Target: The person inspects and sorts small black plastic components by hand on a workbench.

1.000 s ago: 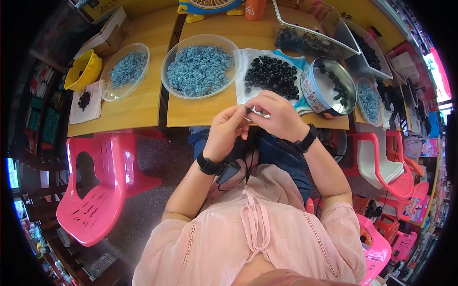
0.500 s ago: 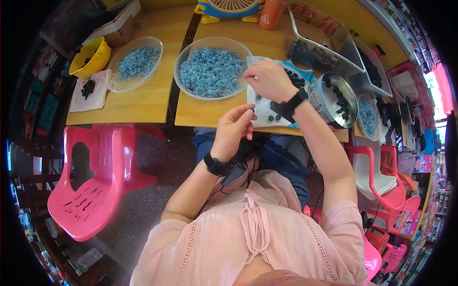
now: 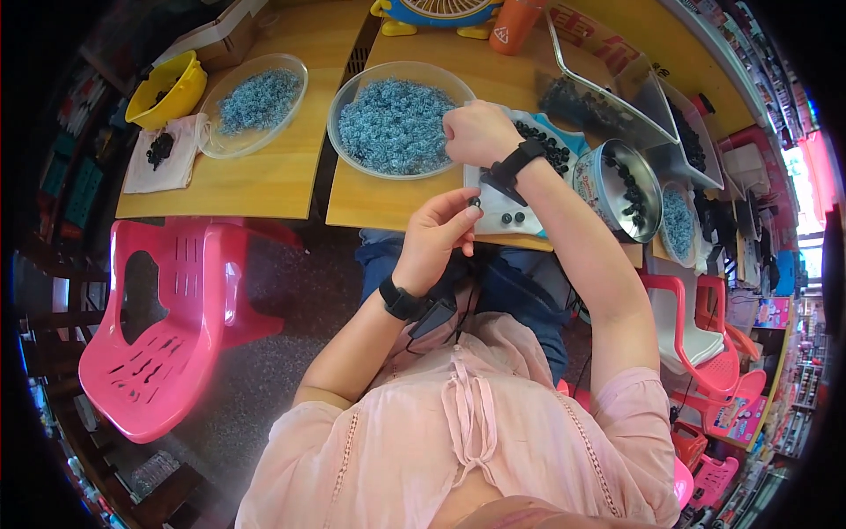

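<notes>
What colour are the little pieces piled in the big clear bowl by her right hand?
Light blue pieces fill the clear bowl, seen best in the head view.

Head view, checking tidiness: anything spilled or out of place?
Nothing stands out. Blue pieces sit inside the clear bowl; a few black beads lie loose on the white sheet, beside the left hand.

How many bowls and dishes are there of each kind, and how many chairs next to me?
Clear dishes of blue bits: 2
Yellow bowl: 1
Metal tin of black bits: 1
Pink chair on the left: 1
Total: 5
</notes>
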`<action>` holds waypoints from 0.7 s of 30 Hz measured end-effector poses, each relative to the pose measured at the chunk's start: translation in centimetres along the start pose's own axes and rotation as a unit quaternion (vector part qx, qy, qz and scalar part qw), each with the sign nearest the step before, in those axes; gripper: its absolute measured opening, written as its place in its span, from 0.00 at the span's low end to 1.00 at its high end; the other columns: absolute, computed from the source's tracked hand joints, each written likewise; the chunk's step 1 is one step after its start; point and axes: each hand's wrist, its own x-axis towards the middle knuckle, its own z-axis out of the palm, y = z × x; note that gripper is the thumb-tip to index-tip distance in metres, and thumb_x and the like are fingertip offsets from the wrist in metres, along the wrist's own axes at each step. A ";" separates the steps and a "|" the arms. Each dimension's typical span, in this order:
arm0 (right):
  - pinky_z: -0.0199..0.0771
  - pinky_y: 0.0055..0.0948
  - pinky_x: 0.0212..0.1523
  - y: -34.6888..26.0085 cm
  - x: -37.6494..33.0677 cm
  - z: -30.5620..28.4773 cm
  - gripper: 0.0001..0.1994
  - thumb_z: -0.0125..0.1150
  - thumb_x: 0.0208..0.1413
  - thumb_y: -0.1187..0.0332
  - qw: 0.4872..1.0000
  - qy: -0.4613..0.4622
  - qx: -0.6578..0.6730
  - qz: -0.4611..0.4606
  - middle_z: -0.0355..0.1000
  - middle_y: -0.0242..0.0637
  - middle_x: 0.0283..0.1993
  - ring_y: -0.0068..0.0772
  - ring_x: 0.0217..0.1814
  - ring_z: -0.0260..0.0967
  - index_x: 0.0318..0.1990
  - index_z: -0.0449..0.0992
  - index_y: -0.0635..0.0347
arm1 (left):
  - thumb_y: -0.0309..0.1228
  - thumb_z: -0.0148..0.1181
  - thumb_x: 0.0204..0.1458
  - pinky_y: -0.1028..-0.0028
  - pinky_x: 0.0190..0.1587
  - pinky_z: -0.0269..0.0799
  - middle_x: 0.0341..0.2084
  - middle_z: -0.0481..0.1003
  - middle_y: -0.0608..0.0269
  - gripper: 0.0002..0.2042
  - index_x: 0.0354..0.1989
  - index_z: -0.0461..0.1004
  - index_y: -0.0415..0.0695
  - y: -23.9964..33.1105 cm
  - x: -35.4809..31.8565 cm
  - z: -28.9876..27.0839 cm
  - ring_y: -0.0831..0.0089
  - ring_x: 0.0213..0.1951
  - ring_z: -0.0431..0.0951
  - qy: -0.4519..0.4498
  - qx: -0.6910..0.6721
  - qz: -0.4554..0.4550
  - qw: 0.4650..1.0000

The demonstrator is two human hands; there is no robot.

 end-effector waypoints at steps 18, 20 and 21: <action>0.73 0.20 0.40 1.0 -10.4 0.8 0.11 0.64 0.52 0.70 0.842 0.132 0.514 0.098 0.77 0.32 0.35 0.18 0.36 0.73 0.42 0.78 0.66 | 0.29 0.58 0.59 0.81 0.25 0.70 0.35 0.77 0.62 0.14 0.52 0.72 0.38 -0.2 -0.1 0.5 0.82 0.26 0.72 -0.030 -0.007 -0.014 0.999; 0.75 0.22 0.39 1.1 -10.7 1.0 0.11 0.65 0.52 0.69 0.843 0.156 0.505 0.102 0.78 0.35 0.33 0.20 0.34 0.74 0.40 0.79 0.66 | 0.29 0.57 0.60 0.81 0.28 0.72 0.37 0.77 0.61 0.14 0.52 0.71 0.37 -0.9 0.2 -0.1 0.80 0.27 0.73 0.030 -0.006 -0.002 1.000; 0.75 0.22 0.39 1.2 -11.1 0.9 0.11 0.65 0.52 0.69 0.838 0.154 0.512 0.107 0.78 0.35 0.33 0.20 0.35 0.74 0.40 0.79 0.66 | 0.30 0.57 0.60 0.78 0.36 0.75 0.39 0.77 0.60 0.14 0.51 0.71 0.36 -1.0 0.6 -0.8 0.76 0.33 0.77 0.033 -0.003 0.000 0.999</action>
